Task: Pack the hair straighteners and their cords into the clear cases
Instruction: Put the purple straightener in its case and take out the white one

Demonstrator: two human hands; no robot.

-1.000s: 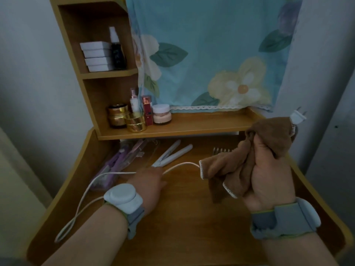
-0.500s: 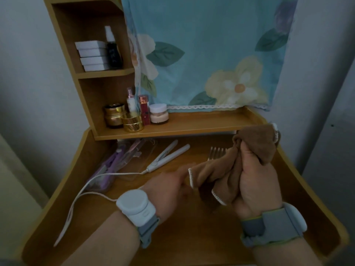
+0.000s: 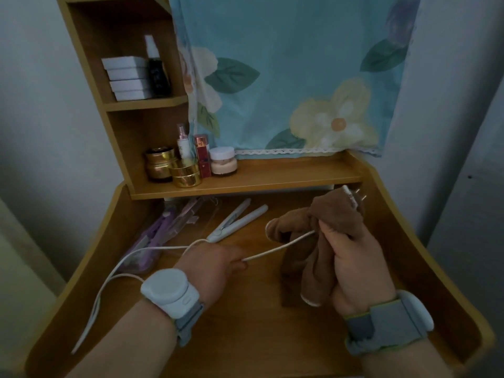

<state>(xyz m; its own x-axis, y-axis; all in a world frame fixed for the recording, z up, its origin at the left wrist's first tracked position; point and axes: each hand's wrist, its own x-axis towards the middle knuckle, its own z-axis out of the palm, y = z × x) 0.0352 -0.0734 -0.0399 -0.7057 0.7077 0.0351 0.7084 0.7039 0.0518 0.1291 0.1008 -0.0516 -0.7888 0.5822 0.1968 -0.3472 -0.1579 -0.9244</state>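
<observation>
The desk point(image 3: 245, 323) under my hands was smooth, matt wood. The brown cloth point(image 3: 305, 257) in my right hand point(image 3: 354, 257) looked soft and napped, wrapped round a smooth white plastic cord point(image 3: 272, 249). Behind the cloth lay a pale, satin plastic straightener point(image 3: 237, 219). Left of it sat a glossy clear plastic case point(image 3: 174, 227); above it, shiny gold jars point(image 3: 185, 173).

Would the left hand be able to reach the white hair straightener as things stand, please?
Probably yes. The left hand lies just short of the white hair straightener with bare desk between them, though it now pinches the white cord and would have to let go first.
</observation>
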